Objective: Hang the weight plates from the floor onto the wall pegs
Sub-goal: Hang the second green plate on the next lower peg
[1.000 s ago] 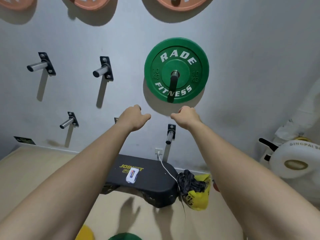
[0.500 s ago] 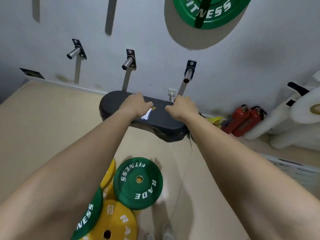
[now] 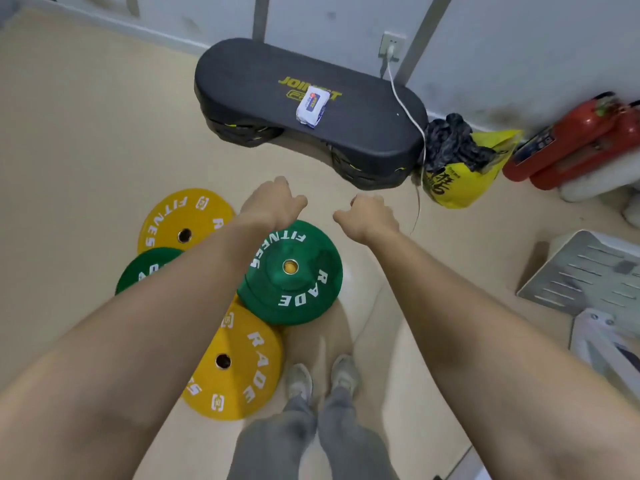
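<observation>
Nearest, at 6 o'clock, the person's grey trouser legs and shoes (image 3: pixel 320 377) stand on the beige floor (image 3: pixel 86 140), right beside the pile of plates. At 7 o'clock a yellow plate (image 3: pixel 239 365) lies flat; overlapping its top edge is the top green plate (image 3: pixel 294 271), white RADE FITNESS lettering, small centre hole, thick rubbery rim, tilted a bit since it rests on others. At 9 o'clock a second green plate (image 3: pixel 145 268) is mostly hidden by the forearm, and a far yellow plate (image 3: pixel 183 220) lies behind it. Left hand (image 3: pixel 273 202) and right hand (image 3: pixel 367 216) hover above the far edge of the top green plate, apart, loosely curled, empty, not touching anything. Likely next: grab that plate. Risks: it looks heavy and smooth, so a one-sided grip could slip and drop it toward the nearby shoes; lifting it may shift the stacked plates under it. Farther, at 12 o'clock, a black bench (image 3: pixel 311 109) with a wipes pack (image 3: pixel 312 106) sits against the wall; pegs not in view.
</observation>
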Available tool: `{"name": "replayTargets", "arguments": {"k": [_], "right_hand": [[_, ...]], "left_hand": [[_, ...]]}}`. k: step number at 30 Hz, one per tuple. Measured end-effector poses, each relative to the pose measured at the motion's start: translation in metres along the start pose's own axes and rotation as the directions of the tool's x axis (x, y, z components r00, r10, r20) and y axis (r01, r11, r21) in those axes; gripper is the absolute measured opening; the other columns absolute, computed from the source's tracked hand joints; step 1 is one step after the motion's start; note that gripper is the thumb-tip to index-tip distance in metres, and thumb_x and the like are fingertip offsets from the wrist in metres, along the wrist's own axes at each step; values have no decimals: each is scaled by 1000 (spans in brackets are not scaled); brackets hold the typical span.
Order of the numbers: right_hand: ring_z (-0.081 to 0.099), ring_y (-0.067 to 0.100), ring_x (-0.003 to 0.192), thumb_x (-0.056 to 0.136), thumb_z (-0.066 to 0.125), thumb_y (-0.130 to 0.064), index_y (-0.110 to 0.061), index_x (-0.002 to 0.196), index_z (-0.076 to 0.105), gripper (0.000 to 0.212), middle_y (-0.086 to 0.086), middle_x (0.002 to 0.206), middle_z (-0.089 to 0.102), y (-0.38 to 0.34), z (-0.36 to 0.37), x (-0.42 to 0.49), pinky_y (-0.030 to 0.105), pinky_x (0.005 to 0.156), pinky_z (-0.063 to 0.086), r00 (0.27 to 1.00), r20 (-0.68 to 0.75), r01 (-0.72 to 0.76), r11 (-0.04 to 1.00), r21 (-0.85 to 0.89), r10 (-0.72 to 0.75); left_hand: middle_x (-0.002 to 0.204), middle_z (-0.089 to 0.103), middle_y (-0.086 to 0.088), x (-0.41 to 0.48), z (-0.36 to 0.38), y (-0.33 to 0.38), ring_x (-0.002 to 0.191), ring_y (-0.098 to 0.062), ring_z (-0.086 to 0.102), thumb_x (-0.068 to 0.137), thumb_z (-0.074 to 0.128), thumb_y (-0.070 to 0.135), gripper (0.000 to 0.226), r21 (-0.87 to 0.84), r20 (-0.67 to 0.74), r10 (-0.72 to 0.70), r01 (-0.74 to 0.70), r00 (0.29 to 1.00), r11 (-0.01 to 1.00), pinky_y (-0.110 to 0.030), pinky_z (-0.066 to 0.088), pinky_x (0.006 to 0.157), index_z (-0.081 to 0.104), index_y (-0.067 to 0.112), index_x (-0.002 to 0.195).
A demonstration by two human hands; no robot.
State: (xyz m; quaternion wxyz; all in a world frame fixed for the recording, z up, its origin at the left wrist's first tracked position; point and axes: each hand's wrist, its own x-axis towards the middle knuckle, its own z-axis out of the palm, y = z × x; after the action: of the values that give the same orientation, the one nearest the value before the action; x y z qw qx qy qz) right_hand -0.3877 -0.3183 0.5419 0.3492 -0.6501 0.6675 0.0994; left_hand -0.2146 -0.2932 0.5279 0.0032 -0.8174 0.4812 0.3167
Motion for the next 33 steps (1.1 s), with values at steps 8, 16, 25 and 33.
{"name": "replayTargets", "arguments": {"k": [8,16,25,33], "right_hand": [[46,35,126,93,52,-44,-16,137,45,53,11,138,46,31,148,93,49,102,42,991,132,1,1000,16,-3],[43,36,131,92,53,-44,-12,148,34,68,11,146,42,33,326,208,51,106,40,974,220,52,999,6,-52],[58,33,112,94,49,-38,-7,146,33,62,12,129,59,40,461,288,42,90,50,920,356,151,987,63,-163],[50,36,129,95,37,-57,-17,157,-19,93,15,148,49,32,534,301,56,114,25,861,490,124,991,56,-136]], "left_hand": [[126,57,-22,84,121,-91,114,-37,54,97,49,34,54,-20,-17,-71,71,997,997,-38,43,82,39,0,138],[144,42,-19,193,242,-216,130,-38,43,95,54,41,68,-15,-53,-306,306,950,952,-45,40,101,30,5,147],[151,34,-22,267,336,-321,132,-42,40,90,47,59,82,-115,-18,-611,605,792,788,-52,40,102,33,2,148],[145,51,-15,283,372,-370,125,-36,54,91,45,71,83,-521,198,-619,617,760,590,-45,40,107,44,10,147]]}}
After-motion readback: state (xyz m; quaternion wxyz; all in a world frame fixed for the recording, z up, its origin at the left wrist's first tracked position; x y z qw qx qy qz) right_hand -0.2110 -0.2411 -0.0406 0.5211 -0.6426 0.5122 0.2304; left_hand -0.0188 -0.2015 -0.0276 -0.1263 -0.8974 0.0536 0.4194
